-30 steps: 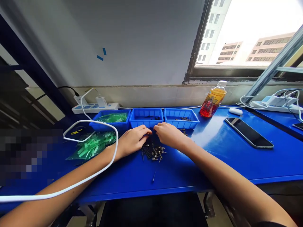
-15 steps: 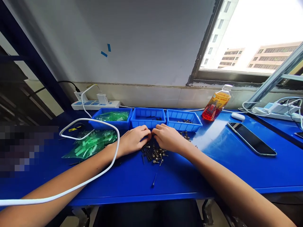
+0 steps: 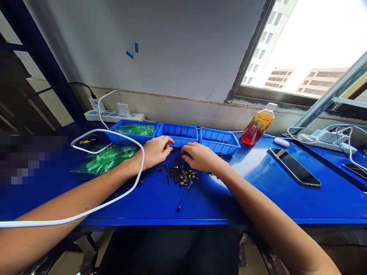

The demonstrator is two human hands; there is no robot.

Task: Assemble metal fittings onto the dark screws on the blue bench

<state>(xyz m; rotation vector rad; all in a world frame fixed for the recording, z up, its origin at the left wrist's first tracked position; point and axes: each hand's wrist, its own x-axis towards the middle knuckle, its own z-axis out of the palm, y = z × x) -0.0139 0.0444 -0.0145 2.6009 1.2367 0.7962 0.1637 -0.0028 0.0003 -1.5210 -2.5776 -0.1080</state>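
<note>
We work at a blue bench (image 3: 258, 198) under a window (image 3: 309, 42), and our bare arms reach forward across it. Three blue bins stand in a row near the wall: the left bin (image 3: 134, 131) holds green bags, the middle bin (image 3: 178, 134) and the right bin (image 3: 219, 139) look nearly bare. A phone (image 3: 294, 172) lies face up well to the right, an orange bottle (image 3: 257, 124) leans just beyond the right bin, and a white cable (image 3: 126, 191) loops over our left forearm. A green bag (image 3: 104, 162) lies beside that arm. Our left hand (image 3: 155, 151) rests curled on the bench, its fingertips touching the front of the middle bin; we cannot tell whether it pinches anything. Our right hand (image 3: 199, 157) is curled palm down, fingers bent at the far edge of the pins (image 3: 180, 176), a dark scatter on the bench between and just before both hands; its grasp is hidden. One pin (image 3: 180, 202) lies apart, nearer us.
</note>
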